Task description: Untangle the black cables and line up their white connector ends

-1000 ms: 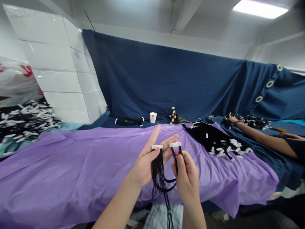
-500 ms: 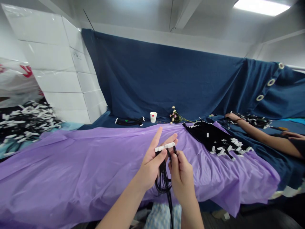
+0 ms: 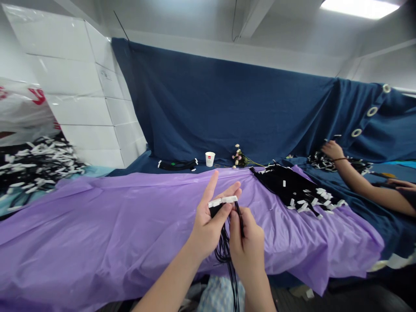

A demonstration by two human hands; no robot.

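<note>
Both hands hover over the near edge of the purple sheet (image 3: pixel 97 225), which lies bare to their left. The left hand (image 3: pixel 208 221) pinches the cables (image 3: pixel 224 242) under the white plugs (image 3: pixel 222 201), fingers half spread; the right hand (image 3: pixel 248 242) is closed on the strands just below. The plugs, apart a second ago, now touch. A cable pile (image 3: pixel 292 190) lies right of the hands.

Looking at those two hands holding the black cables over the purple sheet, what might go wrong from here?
The left hand pinches two white connectors side by side with only thumb and fingers, so one could slip out of line. The black cables hang in loose loops between the left hand and the right hand and run down past the table edge, so they might tangle or snag. The purple sheet is wrinkled and may hide a dropped part.
</note>
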